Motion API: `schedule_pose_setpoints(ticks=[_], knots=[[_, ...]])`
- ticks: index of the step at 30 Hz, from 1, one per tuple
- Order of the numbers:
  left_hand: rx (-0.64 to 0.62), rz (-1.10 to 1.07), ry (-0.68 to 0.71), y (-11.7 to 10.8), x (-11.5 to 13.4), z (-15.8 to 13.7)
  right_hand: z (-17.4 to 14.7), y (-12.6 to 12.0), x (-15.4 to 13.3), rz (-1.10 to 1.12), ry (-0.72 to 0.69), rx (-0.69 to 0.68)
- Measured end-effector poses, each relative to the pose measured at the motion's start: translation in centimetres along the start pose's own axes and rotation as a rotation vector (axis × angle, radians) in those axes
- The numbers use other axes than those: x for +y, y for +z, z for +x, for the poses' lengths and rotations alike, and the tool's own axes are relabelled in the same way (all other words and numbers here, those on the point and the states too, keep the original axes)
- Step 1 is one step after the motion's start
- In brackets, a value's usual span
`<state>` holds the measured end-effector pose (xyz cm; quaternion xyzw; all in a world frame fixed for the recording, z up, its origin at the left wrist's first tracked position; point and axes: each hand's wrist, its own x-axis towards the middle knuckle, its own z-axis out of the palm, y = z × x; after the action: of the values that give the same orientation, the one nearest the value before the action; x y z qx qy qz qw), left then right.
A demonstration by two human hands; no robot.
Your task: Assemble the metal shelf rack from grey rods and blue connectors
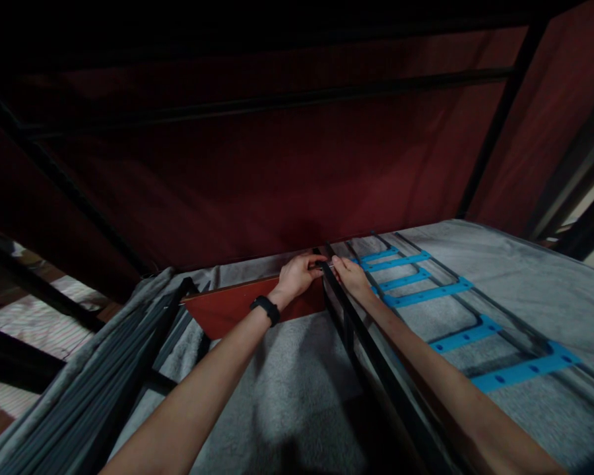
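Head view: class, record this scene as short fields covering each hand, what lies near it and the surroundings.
Left hand: fingers at the far end of a black bar; hand at
Left wrist: black band
Right hand: opposite the left hand, fingertips by the same bar end; hand at
Between hands: something thin and light, too small to identify
Panel: red-brown panel, partly behind the left forearm
Right side: blue strips across dark rods
Surface: grey cloth
Backdrop: dark red sheet

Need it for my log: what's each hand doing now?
Left hand: curled at the black bar's end; hold unclear.
Right hand: closed, seemingly pinching a thin light piece.
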<state>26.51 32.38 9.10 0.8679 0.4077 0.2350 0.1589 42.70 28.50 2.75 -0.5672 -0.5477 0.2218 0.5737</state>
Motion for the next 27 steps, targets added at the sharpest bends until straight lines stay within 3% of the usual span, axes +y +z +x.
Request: schedule_pose_setpoints(ticks=[4,12,15,18,20,24,27], knots=[[0.008,0.001,0.003,-0.1,0.2,-0.1,0.2,0.3,-0.1,0.27,0.004,-0.007],[0.021,-0.06,0.011,0.4,-0.4,0.2,0.6,0.5,-1.2,-0.149,-0.047,0.085],[0.018,-0.039,0.022,0.4,-0.5,0.2,0.9,0.4,-1.0,-0.105,0.022,0.045],[0.008,-0.032,0.01,0.3,-0.3,0.2,1.0,0.3,-0.5,0.106,0.119,-0.005],[0.003,-0.038,0.0,0.2,-0.2,0.1,0.9,0.3,-0.3,0.19,0.096,-0.033],[0.006,-0.028,-0.008,0.0,0.2,-0.2,0.8,0.4,-0.4,0.035,-0.066,-0.018],[0.003,-0.011,-0.01,-0.2,0.3,-0.3,1.0,0.1,-0.9,-0.117,-0.056,-0.012]])
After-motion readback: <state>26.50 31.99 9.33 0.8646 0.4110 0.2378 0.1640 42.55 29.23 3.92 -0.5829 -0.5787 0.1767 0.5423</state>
